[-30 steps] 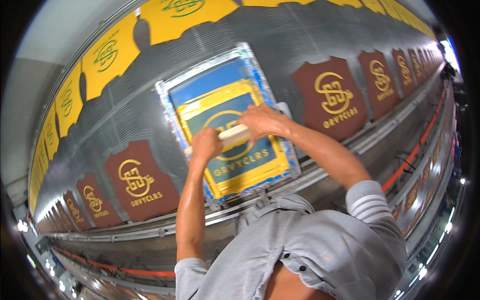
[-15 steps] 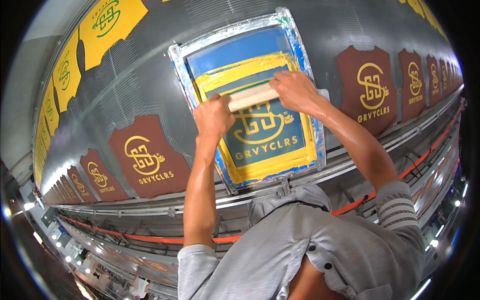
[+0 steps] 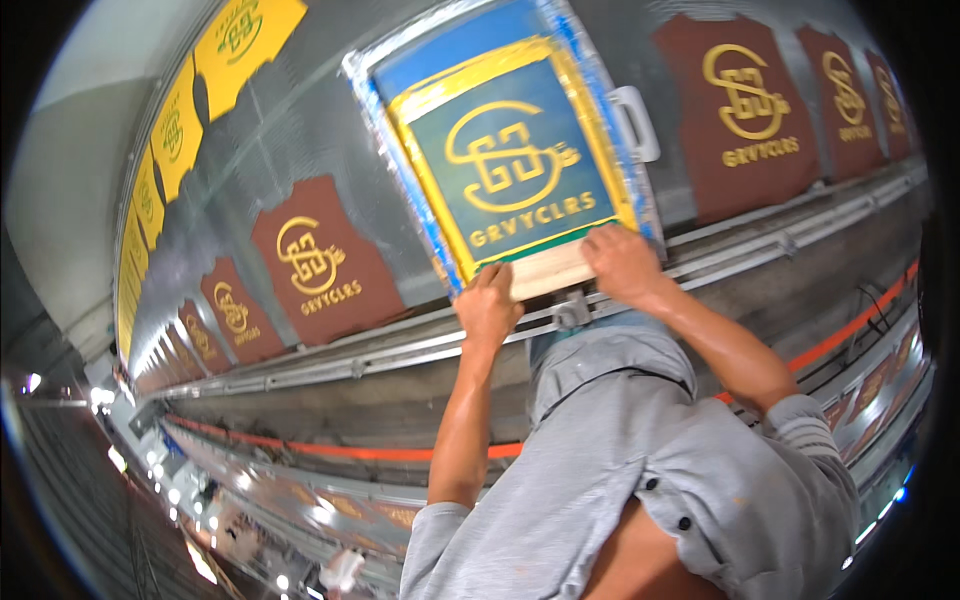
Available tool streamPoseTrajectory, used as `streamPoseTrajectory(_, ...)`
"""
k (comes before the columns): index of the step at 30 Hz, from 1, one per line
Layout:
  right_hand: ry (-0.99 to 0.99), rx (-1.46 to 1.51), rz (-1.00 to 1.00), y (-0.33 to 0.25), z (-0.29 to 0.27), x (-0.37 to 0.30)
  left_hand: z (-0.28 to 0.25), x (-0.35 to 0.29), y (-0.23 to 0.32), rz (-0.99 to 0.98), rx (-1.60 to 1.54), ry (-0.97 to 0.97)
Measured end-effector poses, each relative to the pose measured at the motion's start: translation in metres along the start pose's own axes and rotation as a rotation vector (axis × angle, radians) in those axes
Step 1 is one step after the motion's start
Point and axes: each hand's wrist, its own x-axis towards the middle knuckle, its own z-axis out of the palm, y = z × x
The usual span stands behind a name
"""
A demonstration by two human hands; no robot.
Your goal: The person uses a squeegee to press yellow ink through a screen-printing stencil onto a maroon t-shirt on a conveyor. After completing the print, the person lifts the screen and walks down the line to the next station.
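Observation:
A wooden squeegee (image 3: 552,270) with a green blade lies across the near end of a screen printing frame (image 3: 400,180). My left hand (image 3: 488,303) is wrapped round its left end, and my right hand (image 3: 622,263) grips its right end. Yellow ink lines the borders of the frame's blue-green mesh (image 3: 440,150), and a round yellow emblem with lettering shows in its middle. The frame's rim is covered in silvery and blue patches. A white handle (image 3: 635,124) sticks out at its right side. The fingers hide both ends of the squeegee.
Dark red fabric pieces with yellow prints lie in a row on the long grey table, one left (image 3: 325,260) and one right (image 3: 740,115) of the frame. Yellow pieces (image 3: 245,50) line its far left side. A metal rail (image 3: 400,335) runs along the near edge, with an orange strip (image 3: 380,452) below.
Both hands have pulled the squeegee toward me, from the mesh's middle to the near end of the frame. The emblem is uncovered now. The whole view has shifted.

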Motion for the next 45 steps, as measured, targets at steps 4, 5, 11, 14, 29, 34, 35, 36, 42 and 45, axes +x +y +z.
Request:
streamPoseTrajectory(4,-0.332,0.189,0.192,0.026,-0.037,0.012,0.018,0.014,0.012,-0.008,-0.061,0.095)
streamPoseTrajectory(5,-0.502,0.456,0.093,0.022,-0.049,0.038,0.026,0.002,-0.018,-0.017,-0.065,0.076)
streamPoseTrajectory(11,0.690,0.259,0.542,0.066,-0.018,0.097,0.009,-0.006,-0.022,-0.012,0.222,0.003)
streamPoseTrajectory(14,0.384,0.682,0.770,0.089,-0.032,0.115,0.012,0.008,0.000,0.007,0.141,-0.043)
streamPoseTrajectory(29,0.688,0.604,0.530,-0.083,0.090,0.217,-0.085,-0.105,-0.196,-0.030,-0.025,0.080)
streamPoseTrajectory(34,0.741,0.599,0.513,-0.100,0.098,0.228,-0.075,-0.117,-0.221,-0.016,-0.007,0.093)
streamPoseTrajectory(35,0.729,0.641,0.553,-0.108,0.098,0.227,-0.067,-0.124,-0.226,0.004,-0.016,0.154)
streamPoseTrajectory(36,0.752,0.620,0.510,-0.113,0.103,0.230,-0.058,-0.131,-0.231,0.028,-0.023,0.214)
streamPoseTrajectory(42,0.666,0.585,0.562,-0.120,0.113,0.233,-0.062,-0.144,-0.230,-0.017,-0.065,0.183)
streamPoseTrajectory(45,0.634,0.526,0.603,-0.116,0.112,0.235,-0.065,-0.139,-0.243,-0.068,-0.065,0.130)
